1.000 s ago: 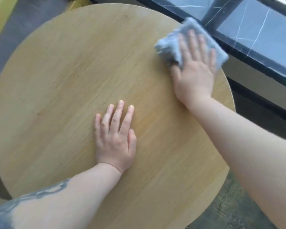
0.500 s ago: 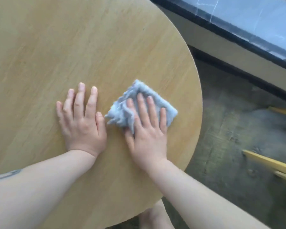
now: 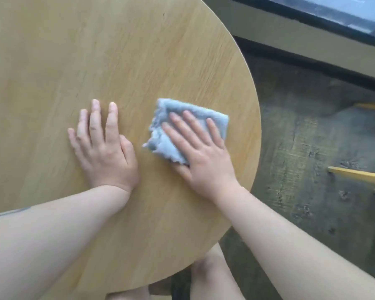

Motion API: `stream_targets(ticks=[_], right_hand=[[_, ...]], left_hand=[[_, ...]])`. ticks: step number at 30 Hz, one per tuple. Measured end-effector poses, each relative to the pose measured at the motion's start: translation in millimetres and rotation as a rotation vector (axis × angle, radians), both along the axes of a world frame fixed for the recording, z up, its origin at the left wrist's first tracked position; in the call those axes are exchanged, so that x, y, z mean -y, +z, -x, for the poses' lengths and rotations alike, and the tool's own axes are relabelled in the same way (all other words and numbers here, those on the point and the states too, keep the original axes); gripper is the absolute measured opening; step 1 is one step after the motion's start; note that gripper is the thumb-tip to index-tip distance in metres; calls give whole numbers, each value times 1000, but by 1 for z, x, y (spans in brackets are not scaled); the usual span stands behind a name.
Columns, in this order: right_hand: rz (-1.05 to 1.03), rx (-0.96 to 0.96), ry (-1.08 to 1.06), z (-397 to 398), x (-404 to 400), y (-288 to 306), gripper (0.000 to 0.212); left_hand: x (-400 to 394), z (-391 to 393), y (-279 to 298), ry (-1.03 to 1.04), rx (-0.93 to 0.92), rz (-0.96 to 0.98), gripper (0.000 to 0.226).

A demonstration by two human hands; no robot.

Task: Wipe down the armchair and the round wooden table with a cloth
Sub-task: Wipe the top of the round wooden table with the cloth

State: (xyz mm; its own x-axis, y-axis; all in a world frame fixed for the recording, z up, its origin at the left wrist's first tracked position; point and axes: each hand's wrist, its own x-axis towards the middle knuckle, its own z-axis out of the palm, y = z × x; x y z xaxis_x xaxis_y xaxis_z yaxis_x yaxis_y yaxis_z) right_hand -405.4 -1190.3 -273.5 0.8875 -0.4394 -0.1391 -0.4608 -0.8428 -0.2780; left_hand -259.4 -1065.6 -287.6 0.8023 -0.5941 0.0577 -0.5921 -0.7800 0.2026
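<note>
Table: the round wooden table (image 3: 117, 50) fills most of the head view, its light veneer top carrying only the cloth and the two hands.
Containers: no bowl, bucket or tray shows anywhere in the view.
Cloth: a folded grey-blue microfibre cloth (image 3: 178, 120) lies flat on the tabletop near the right edge, one ragged corner sticking out toward the left hand.
Right hand: the right hand (image 3: 204, 156) lies palm down on the cloth, fingers straight and slightly spread, pressing it to the wood; nothing is pinched.
Left hand: the left hand (image 3: 104, 148) rests flat on the bare wood just beside the cloth, fingers extended, holding nothing.
Armchair: yellow wooden parts (image 3: 359, 176) show at the right over the dark floor (image 3: 301, 148); too little is visible to tell whether they belong to the armchair.
Change: a second ago the cloth was at the far edge by the window sill (image 3: 312, 40); it now sits nearer the body, close to the left hand.
</note>
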Motion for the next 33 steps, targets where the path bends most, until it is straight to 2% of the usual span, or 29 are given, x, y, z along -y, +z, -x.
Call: stream_targets(ticks=[2,3,4,5,7,8,9,10,12,13,14,15,17,18,19,20,21,24,25,26,27,29,30,31,32,33], right_hand=[[32,-29,-580,20,1,3,65],[44,-57,-742,27,-15,5,65],[46,-69,-724,29,-37,7,66],[28,-78,-529,26,-58,9,69],[-24,-51,36,16,-58,8,76],[-5,-32,223,10,-34,4,78],[11,-30,257,4,-10,2,78],[15,-25,119,2,11,-1,74],[38,-26,-443,7,25,-1,66],[61,-40,-656,9,14,1,65],[72,-39,-712,7,-4,2,66],[65,-48,-602,1,-25,4,68],[18,-50,-120,-16,-39,6,69],[26,-41,106,-27,-25,5,69],[52,-32,232,-41,-1,3,68],[74,-27,246,-52,23,1,67],[79,-28,148,-60,45,-1,66],[74,-39,-463,-71,54,-1,65],[81,-33,-560,-77,35,-2,66],[69,-16,-529,-86,10,-1,67],[33,15,-366,-98,-10,1,67],[2,35,133,-118,-12,-1,66],[32,43,283,-130,10,-4,66],[55,46,290,-137,36,-6,65],[54,47,151,-139,59,-5,64],[30,32,-85,-135,72,-4,63]], left_hand=[[-1,2,1,-4,-13,-10,57],[-1,2,1,-7,-19,-9,57],[-1,1,1,-7,-24,-9,57],[-1,0,1,-4,-22,-11,58],[-1,-2,0,-6,6,-18,58],[-1,-2,0,-12,17,-19,58],[-1,-1,1,-16,15,-19,58],[0,-1,1,-14,4,-17,58],[0,0,2,-7,-21,-17,58],[0,0,2,-6,-30,-18,58],[0,0,2,-6,-34,-21,58],[-1,-1,2,-6,-34,-26,59],[-2,-1,3,-12,-38,-34,60],[-2,-1,3,-18,-41,-34,60],[-1,-1,4,-22,-44,-32,59],[-1,-1,4,-20,-48,-29,59],[0,-1,4,-11,-54,-27,59],[-1,-1,3,0,-72,-29,58],[-2,-1,2,-2,-70,-30,58],[-2,-1,1,-1,-63,-29,57],[-1,-2,0,9,-55,-16,54],[1,-1,0,50,-68,33,52],[1,-1,0,70,-86,46,55],[2,-1,2,85,-104,56,60],[3,-1,3,96,-120,70,64],[3,-2,4,105,-135,88,66]])
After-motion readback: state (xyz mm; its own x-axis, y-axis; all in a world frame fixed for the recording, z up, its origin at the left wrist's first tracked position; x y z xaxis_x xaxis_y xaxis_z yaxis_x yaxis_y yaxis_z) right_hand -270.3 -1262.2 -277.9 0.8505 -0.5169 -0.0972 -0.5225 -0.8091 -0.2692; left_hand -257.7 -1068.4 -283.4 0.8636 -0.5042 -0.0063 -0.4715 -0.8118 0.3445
